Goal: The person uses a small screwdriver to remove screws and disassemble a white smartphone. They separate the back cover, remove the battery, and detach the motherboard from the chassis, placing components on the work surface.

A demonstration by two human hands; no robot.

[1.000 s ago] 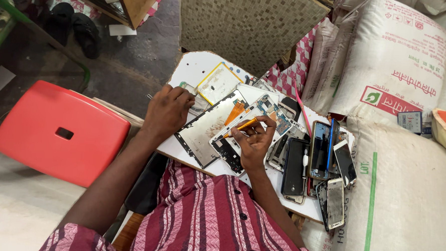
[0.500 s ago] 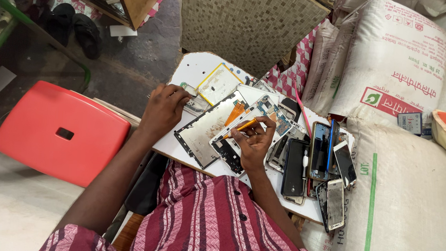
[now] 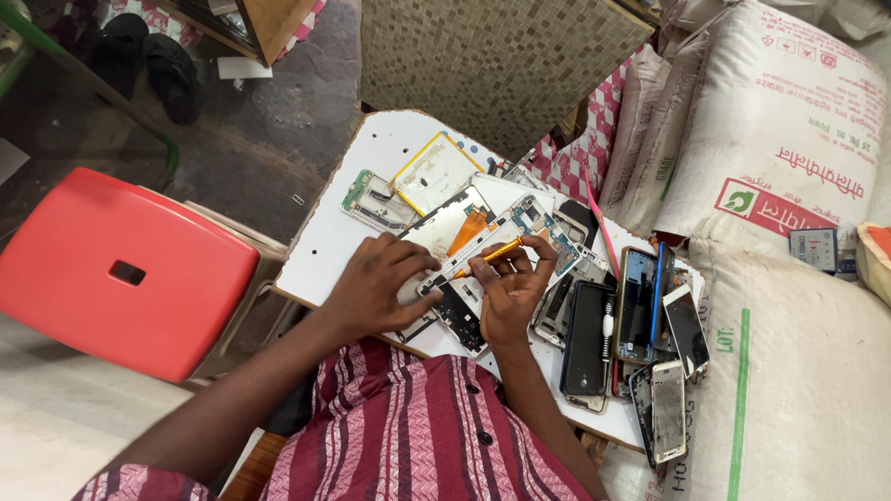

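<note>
White board (image 3: 338,238) on the lap carries a clutter of stripped phones — dark ones (image 3: 590,339) lie to the right, a yellow-edged panel (image 3: 435,172) near the far edge. At the middle sits an opened phone (image 3: 466,243). Left hand (image 3: 376,290) lies flat on it, fingers curled over its edge. Right hand (image 3: 512,291) pinches an orange screwdriver (image 3: 489,252), tip down on the phone's inside. Red stool (image 3: 114,271) stands to the left, sacks (image 3: 771,144) to the right.

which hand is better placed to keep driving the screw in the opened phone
Right. The right hand already grips the orange screwdriver, tip on the opened phone; the left hand lies flat, steadying it.
</note>
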